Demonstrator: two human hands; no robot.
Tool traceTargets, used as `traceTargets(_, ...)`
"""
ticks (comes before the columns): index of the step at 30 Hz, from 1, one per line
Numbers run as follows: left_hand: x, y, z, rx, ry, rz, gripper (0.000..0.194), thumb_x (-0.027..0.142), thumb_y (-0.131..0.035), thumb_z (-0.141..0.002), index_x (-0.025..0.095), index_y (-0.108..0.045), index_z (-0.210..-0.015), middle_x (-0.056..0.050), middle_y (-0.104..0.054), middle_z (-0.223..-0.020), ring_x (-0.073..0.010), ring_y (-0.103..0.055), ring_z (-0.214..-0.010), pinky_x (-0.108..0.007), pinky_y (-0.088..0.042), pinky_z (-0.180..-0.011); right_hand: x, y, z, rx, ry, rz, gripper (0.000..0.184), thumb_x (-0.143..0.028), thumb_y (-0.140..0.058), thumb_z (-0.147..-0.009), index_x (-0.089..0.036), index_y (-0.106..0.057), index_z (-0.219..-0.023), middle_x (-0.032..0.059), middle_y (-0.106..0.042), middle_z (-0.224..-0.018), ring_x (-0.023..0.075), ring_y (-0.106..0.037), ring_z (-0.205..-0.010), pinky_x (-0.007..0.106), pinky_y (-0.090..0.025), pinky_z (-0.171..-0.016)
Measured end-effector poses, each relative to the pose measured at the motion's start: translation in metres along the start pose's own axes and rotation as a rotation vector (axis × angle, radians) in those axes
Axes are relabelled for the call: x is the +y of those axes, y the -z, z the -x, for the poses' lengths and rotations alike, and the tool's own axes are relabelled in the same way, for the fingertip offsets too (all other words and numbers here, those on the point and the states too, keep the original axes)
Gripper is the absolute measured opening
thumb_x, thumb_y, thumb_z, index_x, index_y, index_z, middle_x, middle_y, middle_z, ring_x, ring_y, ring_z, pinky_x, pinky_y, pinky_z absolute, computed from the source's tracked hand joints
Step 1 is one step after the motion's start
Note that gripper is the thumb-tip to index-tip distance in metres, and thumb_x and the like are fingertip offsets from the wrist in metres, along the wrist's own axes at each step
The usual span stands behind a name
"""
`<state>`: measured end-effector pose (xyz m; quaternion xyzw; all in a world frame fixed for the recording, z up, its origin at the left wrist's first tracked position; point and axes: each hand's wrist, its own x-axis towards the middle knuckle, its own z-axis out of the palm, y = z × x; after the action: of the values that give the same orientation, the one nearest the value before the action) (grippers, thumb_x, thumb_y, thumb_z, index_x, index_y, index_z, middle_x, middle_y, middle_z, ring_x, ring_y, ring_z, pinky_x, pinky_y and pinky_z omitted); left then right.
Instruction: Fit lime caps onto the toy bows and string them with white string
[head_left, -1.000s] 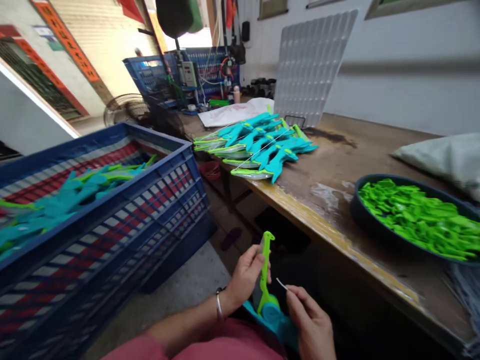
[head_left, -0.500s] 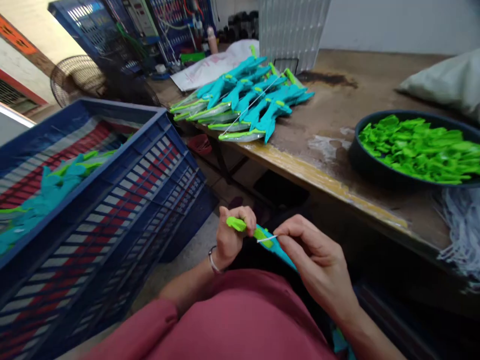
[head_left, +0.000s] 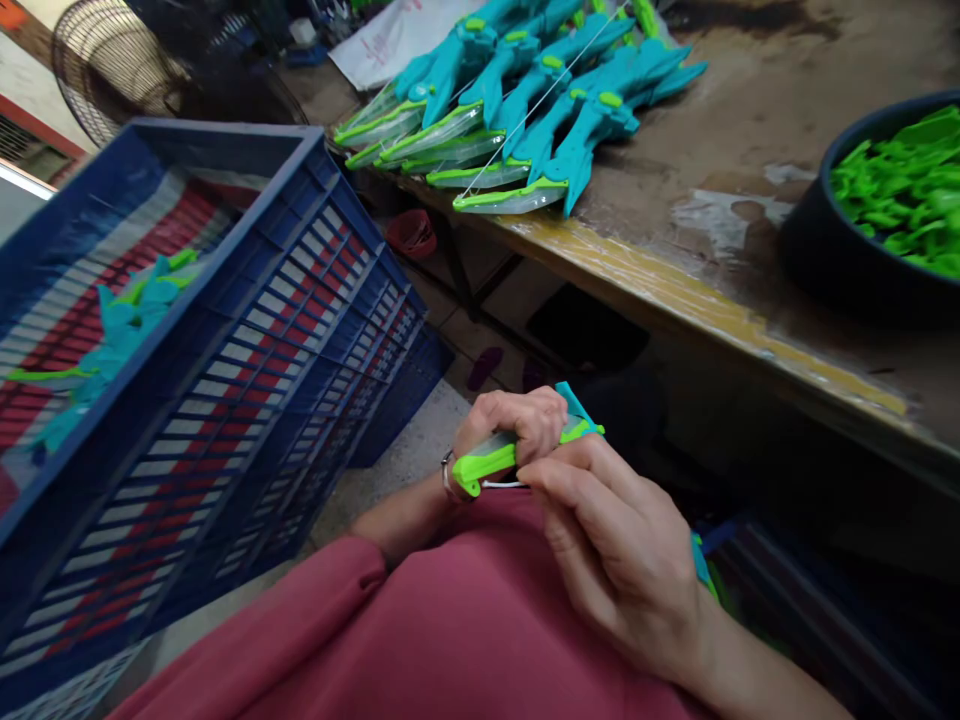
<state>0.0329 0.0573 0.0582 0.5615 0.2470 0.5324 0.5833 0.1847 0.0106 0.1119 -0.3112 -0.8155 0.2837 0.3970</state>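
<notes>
My left hand (head_left: 511,425) is closed round a green-and-teal plastic toy bow (head_left: 487,462), held level over my lap. My right hand (head_left: 609,545) pinches a thin white string (head_left: 501,485) just under the bow's green tip, its fingers pressed together against the toy. A finished stack of the same teal-and-green bows (head_left: 517,110) lies on the wooden bench (head_left: 720,290) ahead. More bows (head_left: 112,320) lie inside the blue crate (head_left: 247,300) to my left.
A dark bowl (head_left: 840,260) full of loose green plastic parts (head_left: 907,190) sits on the bench at the right. A floor fan (head_left: 112,70) stands behind the crate. Beneath the bench are a red basin (head_left: 411,232) and slippers (head_left: 486,366).
The view has tipped down and closer. My left hand turned the bow from upright to level, and my right hand brought the string up to its green end.
</notes>
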Motion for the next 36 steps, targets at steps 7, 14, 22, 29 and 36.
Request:
traceTargets(7, -0.003, 0.003, -0.006, -0.118, -0.096, 0.051, 0.068, 0.062, -0.038, -0.101, 0.022, -0.040, -0.046, -0.001, -0.048, -0.044, -0.0149, -0.048, -0.050, -0.040, -0.047, -0.073, 0.003, -0.005, -0.001, 0.000, 0.014, -0.014, 0.018, -0.006, -0.052, -0.096, -0.017, -0.060, -0.108, 0.0038, -0.057, -0.089, 0.0150, -0.057, -0.078, 0.029, -0.050, -0.067)
traceTargets(14, -0.010, -0.005, 0.000, 0.010, -0.107, 0.082, 0.064, 0.056, -0.035, -0.102, 0.022, -0.039, -0.049, -0.002, -0.048, -0.049, -0.0171, -0.047, -0.052, -0.044, -0.048, -0.074, 0.004, -0.007, -0.005, 0.033, 0.037, -0.029, 0.014, -0.004, -0.054, -0.094, -0.013, -0.061, -0.103, 0.0052, -0.058, -0.086, 0.0147, -0.057, -0.076, 0.029, -0.049, -0.067)
traceTargets(22, -0.009, 0.001, -0.003, -0.078, -0.097, 0.089, 0.063, 0.058, -0.038, -0.101, 0.023, -0.042, -0.049, -0.003, -0.048, -0.047, -0.0185, -0.049, -0.052, -0.046, -0.046, -0.075, 0.007, -0.010, -0.004, 0.055, 0.053, 0.045, 0.012, -0.006, -0.055, -0.095, -0.014, -0.061, -0.101, 0.0051, -0.056, -0.084, 0.0146, -0.056, -0.073, 0.028, -0.046, -0.061)
traceTargets(29, -0.011, 0.003, -0.005, -0.081, 0.063, 0.007, 0.072, 0.078, -0.035, -0.092, 0.025, -0.040, -0.043, -0.005, -0.049, -0.045, -0.0199, -0.048, -0.051, -0.050, -0.049, -0.078, 0.005, -0.012, -0.002, 0.061, 0.087, 0.098, 0.013, -0.006, -0.056, -0.093, -0.013, -0.062, -0.103, 0.0067, -0.058, -0.083, 0.0164, -0.060, -0.073, 0.028, -0.045, -0.056)
traceTargets(36, -0.006, -0.006, -0.005, 0.042, 0.153, -0.009, 0.077, 0.085, -0.025, -0.088, 0.026, -0.040, -0.040, -0.006, -0.045, -0.043, -0.0205, -0.048, -0.052, -0.049, -0.049, -0.076, 0.004, -0.020, -0.001, 0.087, 0.095, 0.142, 0.012, -0.007, -0.053, -0.096, -0.015, -0.061, -0.100, 0.0041, -0.057, -0.078, 0.0146, -0.058, -0.067, 0.026, -0.046, -0.055)
